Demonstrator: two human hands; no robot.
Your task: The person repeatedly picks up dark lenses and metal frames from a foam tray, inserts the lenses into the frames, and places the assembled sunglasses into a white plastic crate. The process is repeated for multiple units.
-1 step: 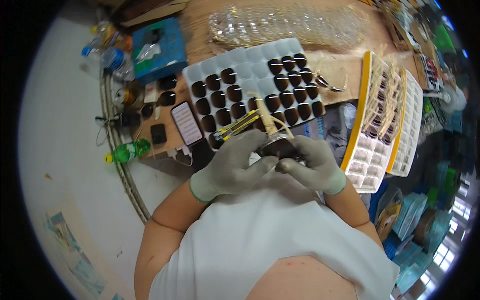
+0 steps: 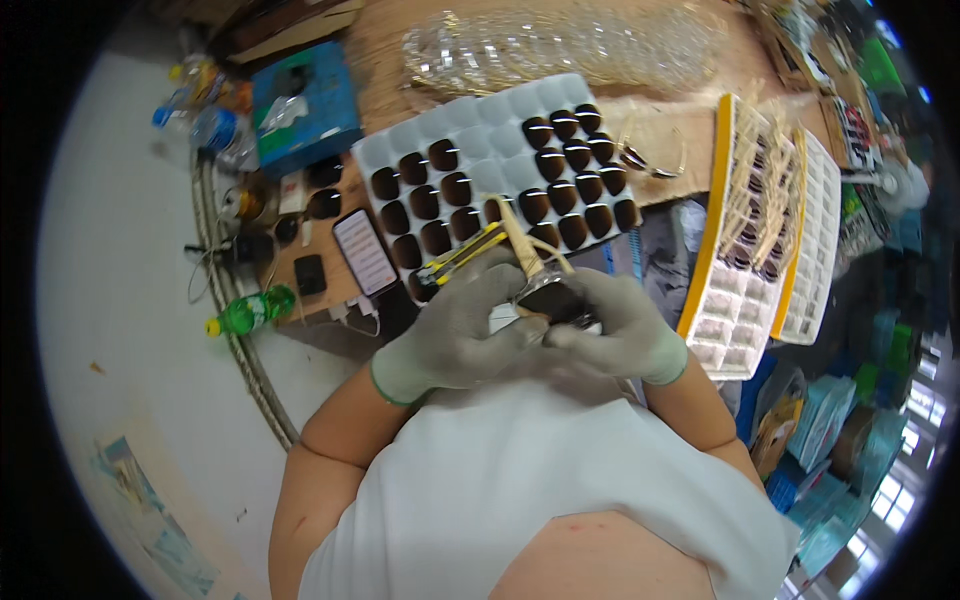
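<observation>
Both my hands wear grey gloves and meet just in front of my chest. My left hand [image 2: 450, 335] and my right hand [image 2: 625, 330] together grip a dark glasses piece [image 2: 560, 298]. A pale bamboo arm [image 2: 524, 245] sticks up from it. Just beyond my hands lies a white compartment tray [image 2: 420, 140] with several dark lenses in its cells. A yellow and black hand tool [image 2: 462, 256] rests on the tray's near edge, close to my left fingers.
A phone [image 2: 364, 250] and small dark parts lie left of the tray. Farther left are a green bottle [image 2: 250, 310] and a blue box [image 2: 305, 100]. Yellow-edged white trays [image 2: 735, 320] with bamboo pieces stand on the right. Clear plastic trays [image 2: 560, 45] lie at the back.
</observation>
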